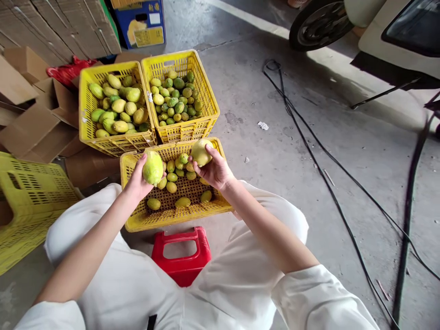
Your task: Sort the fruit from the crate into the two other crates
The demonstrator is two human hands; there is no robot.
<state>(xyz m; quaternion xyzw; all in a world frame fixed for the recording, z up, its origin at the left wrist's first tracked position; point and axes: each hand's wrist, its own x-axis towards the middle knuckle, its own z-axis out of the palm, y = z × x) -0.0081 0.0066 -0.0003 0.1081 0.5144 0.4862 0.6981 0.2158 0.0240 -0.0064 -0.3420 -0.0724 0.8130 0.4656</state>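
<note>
My left hand grips a yellow-green fruit. My right hand holds a paler yellow fruit. Both hang over the near yellow crate, which has several small fruits scattered on its bottom. Beyond it stand two fuller yellow crates: the left crate with large fruits, the right crate with smaller green and yellow ones. I sit on a red stool, white-clad knees on either side.
An upturned yellow crate lies at the left. Flattened cardboard boxes pile up behind it, with a blue box farther back. Black cables run across the concrete floor on the right. A vehicle and wheel stand top right.
</note>
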